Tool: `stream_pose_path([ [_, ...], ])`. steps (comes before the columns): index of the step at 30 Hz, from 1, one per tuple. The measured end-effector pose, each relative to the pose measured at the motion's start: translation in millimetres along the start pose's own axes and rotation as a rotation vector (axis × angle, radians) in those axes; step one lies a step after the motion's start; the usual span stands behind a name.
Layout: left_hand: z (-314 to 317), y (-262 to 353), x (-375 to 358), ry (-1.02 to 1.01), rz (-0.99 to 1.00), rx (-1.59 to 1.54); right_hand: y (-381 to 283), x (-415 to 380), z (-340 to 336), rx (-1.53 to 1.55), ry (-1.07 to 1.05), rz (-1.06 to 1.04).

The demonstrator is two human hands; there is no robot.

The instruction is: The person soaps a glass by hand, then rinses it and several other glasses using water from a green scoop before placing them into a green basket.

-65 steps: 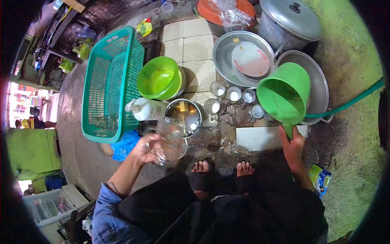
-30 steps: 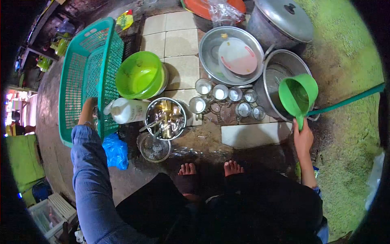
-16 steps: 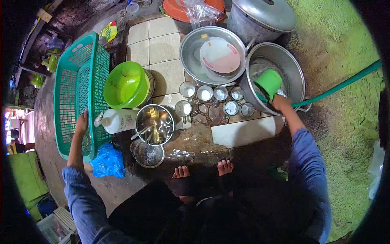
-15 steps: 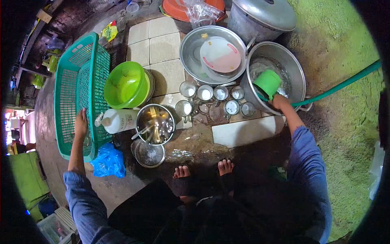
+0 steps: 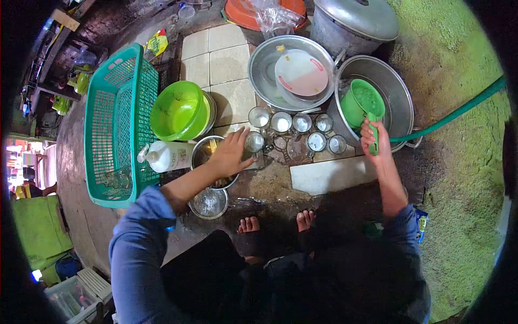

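Note:
My right hand point(image 5: 376, 141) is wrapped round the handle of a green dipper point(image 5: 364, 102), which is held upright over the rim of a large metal pot point(image 5: 404, 92) and looks full of water. My left hand point(image 5: 232, 154) is spread, palm down, above a metal bowl of utensils point(image 5: 200, 154), its fingertips close to a glass mug point(image 5: 254, 141). Several more glass mugs stand in two rows, among them one mug point(image 5: 316, 141) with whitish contents. Part of the utensil bowl is hidden under my left hand and forearm.
On the left lies a teal basket point(image 5: 97, 124), beside a green bowl point(image 5: 178, 110) and a white bottle point(image 5: 164, 156). A basin point(image 5: 259, 70) holds plates point(image 5: 302, 73). A lidded pot point(image 5: 350, 40) stands behind. A green hose point(image 5: 458, 115) reaches the large pot. A small metal bowl point(image 5: 209, 203) sits nearer.
My left hand has moved right, from the teal basket to above the utensil bowl, near the mugs. My right hand has raised the dipper out of the large pot.

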State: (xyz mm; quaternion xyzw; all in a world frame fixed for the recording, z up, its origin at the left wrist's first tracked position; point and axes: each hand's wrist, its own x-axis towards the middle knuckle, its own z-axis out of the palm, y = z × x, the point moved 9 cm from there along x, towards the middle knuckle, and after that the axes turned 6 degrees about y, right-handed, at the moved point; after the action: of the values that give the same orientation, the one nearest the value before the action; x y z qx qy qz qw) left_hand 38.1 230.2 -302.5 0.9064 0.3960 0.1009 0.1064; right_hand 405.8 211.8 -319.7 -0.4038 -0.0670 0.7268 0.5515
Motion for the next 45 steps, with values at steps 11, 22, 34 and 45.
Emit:
stream_pose_path([
  [11,83.4,-19.9,9.5,-0.044,-0.278,-0.240,55.5,-80.3,43.6,-0.344,-0.244,-0.137],
  [22,102.1,115.9,30.8,0.086,-0.241,-0.379,88.2,-58.4,48.3,-0.878,-0.316,-0.288],
  [34,126.7,110.8,24.4,0.318,-0.497,-0.776,78.4,-34.2,78.3,-0.931,-0.303,-0.446],
  [45,208.5,141.7,-4.6,0.146,-1.327,-2.423,100.9,-25.2,79.5,-0.727,-0.243,-0.225],
])
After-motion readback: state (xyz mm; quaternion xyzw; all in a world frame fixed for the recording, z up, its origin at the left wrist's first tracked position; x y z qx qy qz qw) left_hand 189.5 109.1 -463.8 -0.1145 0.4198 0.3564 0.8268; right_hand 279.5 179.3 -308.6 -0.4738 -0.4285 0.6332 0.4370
